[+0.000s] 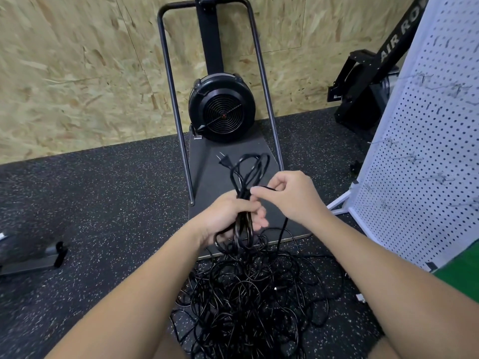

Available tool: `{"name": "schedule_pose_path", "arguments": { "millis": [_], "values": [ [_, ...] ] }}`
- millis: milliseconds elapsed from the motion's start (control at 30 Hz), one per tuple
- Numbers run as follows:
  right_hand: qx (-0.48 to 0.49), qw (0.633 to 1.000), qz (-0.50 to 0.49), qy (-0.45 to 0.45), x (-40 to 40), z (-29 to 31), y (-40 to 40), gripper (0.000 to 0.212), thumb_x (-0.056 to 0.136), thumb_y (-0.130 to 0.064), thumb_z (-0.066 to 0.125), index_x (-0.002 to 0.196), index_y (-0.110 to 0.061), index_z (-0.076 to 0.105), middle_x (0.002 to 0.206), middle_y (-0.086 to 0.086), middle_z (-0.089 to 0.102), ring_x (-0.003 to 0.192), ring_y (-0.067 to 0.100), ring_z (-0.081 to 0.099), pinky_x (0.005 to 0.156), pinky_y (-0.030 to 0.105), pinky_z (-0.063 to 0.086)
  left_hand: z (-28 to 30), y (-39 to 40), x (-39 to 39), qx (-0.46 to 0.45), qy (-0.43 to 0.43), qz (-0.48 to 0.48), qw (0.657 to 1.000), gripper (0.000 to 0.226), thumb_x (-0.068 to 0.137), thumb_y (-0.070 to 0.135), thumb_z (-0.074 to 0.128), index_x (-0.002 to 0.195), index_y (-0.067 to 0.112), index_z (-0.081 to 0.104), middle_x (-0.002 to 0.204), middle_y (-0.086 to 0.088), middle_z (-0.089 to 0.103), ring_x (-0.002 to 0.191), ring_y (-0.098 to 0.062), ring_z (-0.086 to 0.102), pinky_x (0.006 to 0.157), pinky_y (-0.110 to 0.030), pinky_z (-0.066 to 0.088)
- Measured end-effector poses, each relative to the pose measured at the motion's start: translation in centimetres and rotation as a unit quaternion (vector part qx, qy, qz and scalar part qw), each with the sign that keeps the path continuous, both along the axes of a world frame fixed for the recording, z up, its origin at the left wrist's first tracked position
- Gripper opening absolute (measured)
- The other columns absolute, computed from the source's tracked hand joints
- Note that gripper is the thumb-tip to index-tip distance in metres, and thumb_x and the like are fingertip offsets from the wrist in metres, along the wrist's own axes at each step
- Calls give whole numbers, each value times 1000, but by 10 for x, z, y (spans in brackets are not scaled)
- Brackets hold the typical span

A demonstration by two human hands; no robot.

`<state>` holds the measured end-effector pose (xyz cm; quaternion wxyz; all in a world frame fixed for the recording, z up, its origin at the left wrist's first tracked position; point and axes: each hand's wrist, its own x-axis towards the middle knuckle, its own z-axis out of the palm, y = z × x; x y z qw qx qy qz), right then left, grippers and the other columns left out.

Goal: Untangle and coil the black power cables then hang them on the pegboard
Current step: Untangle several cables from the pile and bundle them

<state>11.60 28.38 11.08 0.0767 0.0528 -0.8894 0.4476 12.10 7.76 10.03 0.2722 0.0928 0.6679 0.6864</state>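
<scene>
My left hand [229, 216] is closed around a bundle of coiled black cable [248, 169] whose loops stick up above the fist, with a two-pin plug [223, 159] at the top left. My right hand [293, 196] pinches a strand of the same cable just right of the bundle; that strand runs down to the floor. Below my hands a big tangled pile of black power cables [251, 296] lies on the speckled floor. The white pegboard [427, 151] with several metal hooks stands at the right.
A black fan-wheel exercise machine [221, 110] with a grey tube frame and a dark base plate [230, 154] stands straight ahead against the chipboard wall. An air rower [363, 94] sits at the back right. A dark metal piece [39, 255] lies on the floor at the left.
</scene>
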Motion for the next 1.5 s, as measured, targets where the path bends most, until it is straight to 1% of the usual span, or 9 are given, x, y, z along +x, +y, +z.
{"name": "schedule_pose_path", "arguments": {
  "millis": [267,400,533,700,867,1033,1200,1367,1500],
  "values": [
    [-87,959,200,-182,-1,-17,12,12,109,-18,68,116,-12,74,112,-2,85,118,12,76,120,42,48,36,-35,-19,260,20,91,961,26,113,1,49,99,23,48,69,12,47,41,2,30,42,-14,22],
    [-201,959,120,-161,-1,-7,6,15,111,-11,63,116,-2,73,104,14,83,101,35,82,104,60,62,27,-47,-27,228,53,165,958,22,109,5,58,100,24,53,80,0,55,46,-4,31,46,-20,25],
    [-240,958,117,-105,6,14,-8,18,113,-14,60,115,-2,74,100,17,82,91,38,83,90,55,68,13,-34,-21,37,122,158,979,21,104,2,62,123,9,65,103,-28,74,63,-20,61,55,-30,33],
    [-103,994,45,16,5,4,-17,35,109,-38,62,83,-22,79,76,5,75,71,25,78,72,52,67,1,-1,-10,-16,129,130,983,18,109,-3,51,122,-2,64,110,-13,79,101,-22,76,78,-30,56],
    [-3,999,49,22,5,4,-15,43,104,-27,68,61,-23,69,64,-7,61,56,5,57,58,26,41,-1,7,-5,73,63,110,989,21,106,-7,54,104,13,60,96,-17,59,96,-36,63,103,-60,59],
    [102,993,37,47,7,1,-13,49,105,-30,62,57,-20,53,64,-5,55,70,11,52,81,37,39,2,7,1,63,-2,71,995,23,113,5,53,136,7,54,92,-21,72,81,-38,77,77,-49,67],
    [159,977,20,144,7,4,-24,50,112,-35,55,65,-38,38,75,-13,45,86,20,49,95,45,40,0,-9,-9,18,45,-20,999,20,111,30,66,109,10,67,76,-7,50,66,-20,47,60,-49,17],
    [21,994,47,99,5,-2,-22,38,107,-39,65,72,-30,54,82,-6,56,77,15,54,73,37,43,9,-14,-11,-5,71,-11,997,38,114,27,61,77,18,67,69,-2,39,64,-18,31,60,-38,22],
    [-106,993,54,14,8,-5,-21,30,102,-58,64,101,-29,68,101,-5,74,96,14,70,94,40,58,15,-14,-16,54,94,105,988,30,114,27,58,90,10,64,68,0,34,59,-15,30,58,-30,30]
  ]
}}
